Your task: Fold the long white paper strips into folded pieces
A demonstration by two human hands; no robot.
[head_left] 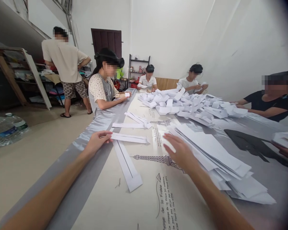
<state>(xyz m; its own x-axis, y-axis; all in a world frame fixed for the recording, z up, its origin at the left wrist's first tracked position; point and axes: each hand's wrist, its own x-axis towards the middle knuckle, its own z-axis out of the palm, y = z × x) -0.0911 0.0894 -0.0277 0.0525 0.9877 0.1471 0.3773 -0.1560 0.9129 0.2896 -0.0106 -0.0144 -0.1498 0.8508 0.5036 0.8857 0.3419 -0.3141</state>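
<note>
My left hand pinches the left end of a folded white paper strip with a dark line along it. The strip lies almost level just over the tablecloth. Below it, another folded paper strip slants toward me, its upper end under the held one. Just beyond lie a few more folded strips. To the right, my right hand is open, fingers spread and slightly blurred, holding nothing. It hovers beside the left edge of a stack of white paper sheets.
A large heap of folded white papers covers the table's far middle. Several people sit around the table handling papers; one person stands at back left. A dark flat object lies right of the stack. Large plastic bottles stand on the floor.
</note>
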